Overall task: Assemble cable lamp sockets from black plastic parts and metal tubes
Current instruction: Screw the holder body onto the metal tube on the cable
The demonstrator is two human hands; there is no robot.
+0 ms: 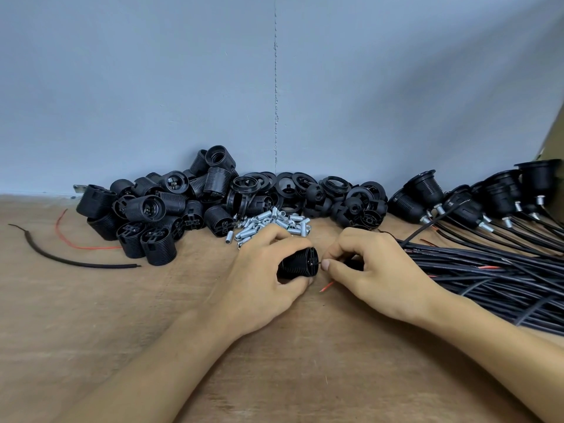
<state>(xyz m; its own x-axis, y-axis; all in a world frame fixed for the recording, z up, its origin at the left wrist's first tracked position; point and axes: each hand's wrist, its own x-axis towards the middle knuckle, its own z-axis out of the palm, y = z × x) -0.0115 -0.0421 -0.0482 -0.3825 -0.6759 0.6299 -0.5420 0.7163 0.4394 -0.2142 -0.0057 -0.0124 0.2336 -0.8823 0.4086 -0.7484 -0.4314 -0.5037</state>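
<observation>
Counter (91, 315): wooden, lay under both hands.
Cables (488, 276): a limp black bundle right of the fingers; probably dragged when pulled.
Socket pile (158, 209): lay beyond the fingers, to the left.
Left hand (268, 279): curled round one socket (300, 265), which lay sideways.
Right hand (375, 270): pinched a thin wire (320, 262) at the socket's end.
Metal tubes (268, 222): just behind the fingers; small and likely to roll.
Socket: looked light, stiff and ribbed; best gripped round the barrel.
Wire: bendy; best pinched near the tip.

Left hand (266, 280) curled gripping; right hand (377, 271) pinching with its fingers (327, 265).
</observation>
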